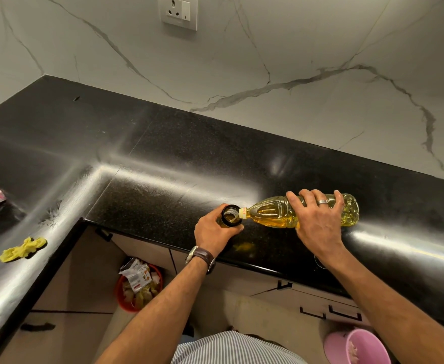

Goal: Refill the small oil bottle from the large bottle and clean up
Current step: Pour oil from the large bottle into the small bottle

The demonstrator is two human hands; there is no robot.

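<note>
Both hands grip: left hand (217,232) steadies the small oil bottle (231,216) at the counter's six-o'clock edge, right hand (318,222) wraps the tipped large bottle (276,215) mid-body, which is probably heavy, sloshing and slick.

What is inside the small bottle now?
Through the open mouth of the small bottle a little yellow oil shows, with the large bottle tipped at its rim. The left hand wraps its body, so the fill level is hidden.
</note>
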